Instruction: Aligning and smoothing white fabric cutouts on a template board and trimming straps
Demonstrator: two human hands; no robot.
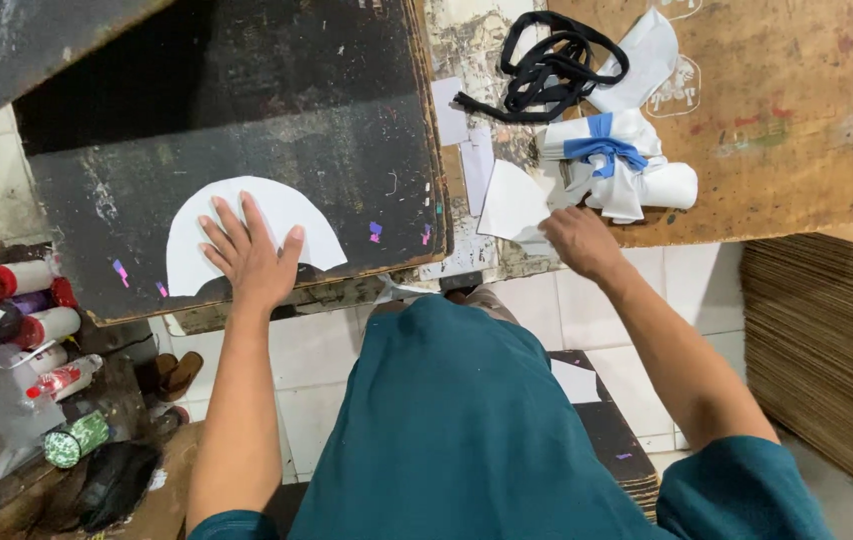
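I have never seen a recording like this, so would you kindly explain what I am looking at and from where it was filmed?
There is no machine here: a person wears a camera on the head, so the one picture looks straight down at their own two bare hands. The left hand lies flat, fingers spread, on a curved white paper piece on a worn black board. The right hand reaches to a white paper sheet at the edge of a brown board; whether it grips it cannot be told. Nearby lie rolled white paper tied with blue ribbon and black straps. Bottles stand lower left.
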